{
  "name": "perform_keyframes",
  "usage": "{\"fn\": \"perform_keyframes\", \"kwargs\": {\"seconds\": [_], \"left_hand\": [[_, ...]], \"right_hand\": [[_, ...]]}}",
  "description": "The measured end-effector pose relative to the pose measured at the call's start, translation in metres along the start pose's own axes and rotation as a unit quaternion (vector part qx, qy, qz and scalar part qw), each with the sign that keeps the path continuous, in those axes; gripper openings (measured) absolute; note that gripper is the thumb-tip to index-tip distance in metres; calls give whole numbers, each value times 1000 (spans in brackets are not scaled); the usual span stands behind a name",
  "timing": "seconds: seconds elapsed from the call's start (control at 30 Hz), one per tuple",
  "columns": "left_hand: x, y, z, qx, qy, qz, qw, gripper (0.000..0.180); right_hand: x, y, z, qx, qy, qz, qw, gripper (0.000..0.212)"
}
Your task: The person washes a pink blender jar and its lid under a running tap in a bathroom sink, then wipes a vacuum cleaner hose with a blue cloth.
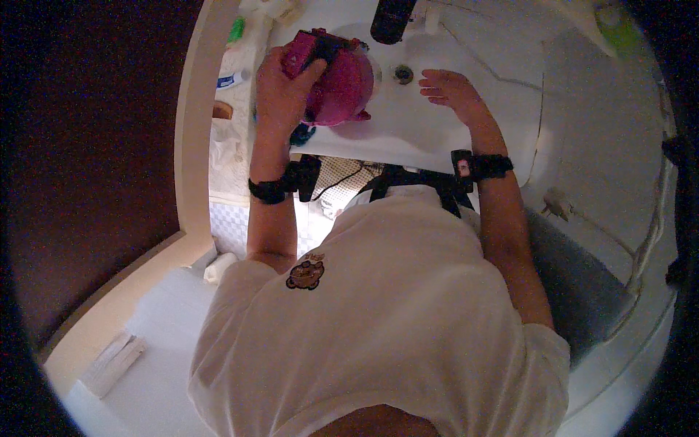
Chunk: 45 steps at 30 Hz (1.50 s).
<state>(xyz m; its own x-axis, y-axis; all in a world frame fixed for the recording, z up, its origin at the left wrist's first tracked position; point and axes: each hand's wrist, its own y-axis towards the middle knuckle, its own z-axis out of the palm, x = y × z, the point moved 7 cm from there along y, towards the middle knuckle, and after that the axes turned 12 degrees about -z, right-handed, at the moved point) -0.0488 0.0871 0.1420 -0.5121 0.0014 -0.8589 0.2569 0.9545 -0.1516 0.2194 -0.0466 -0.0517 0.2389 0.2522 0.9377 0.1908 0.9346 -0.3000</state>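
My left hand [282, 93] is closed on the side of a rounded magenta object [341, 87] with a boxy part and a black section at its top; I cannot make out its kind. It is over the left side of a white sink basin [429, 127]. My right hand [453, 95] is open, palm turned inward and fingers stretched toward the round drain [403, 73], touching nothing that I can see. A dark teal item [302, 134] shows just below the magenta object, partly hidden by my left wrist.
Beyond the drain is a dark cylindrical thing [390, 22]. On the left ledge are a blue-and-white tube [234, 79], a green item [236, 30] and a brown item [222, 110]. A dark panel [95, 146] stands far left; cables [644, 255] hang along the right wall.
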Motion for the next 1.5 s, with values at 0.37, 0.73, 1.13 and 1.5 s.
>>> {"fn": "perform_keyframes", "kwargs": {"seconds": [0.37, 0.73, 1.13, 1.5], "left_hand": [[-43, -21, -36, -53, 9, 7, 999, 43], [-66, -24, -61, -138, -68, 17, 988, 22], [-54, -37, -87, -218, -180, 27, 959, 23], [-60, -40, -87, -233, -168, 34, 957, 24]], "right_hand": [[23, -44, -31, -46, -61, -13, 997, 44], [24, -37, -56, -16, -86, -27, 996, 46], [20, -27, -51, -26, -76, -5, 997, 46], [7, -16, -46, 4, -101, 0, 995, 46]]}}
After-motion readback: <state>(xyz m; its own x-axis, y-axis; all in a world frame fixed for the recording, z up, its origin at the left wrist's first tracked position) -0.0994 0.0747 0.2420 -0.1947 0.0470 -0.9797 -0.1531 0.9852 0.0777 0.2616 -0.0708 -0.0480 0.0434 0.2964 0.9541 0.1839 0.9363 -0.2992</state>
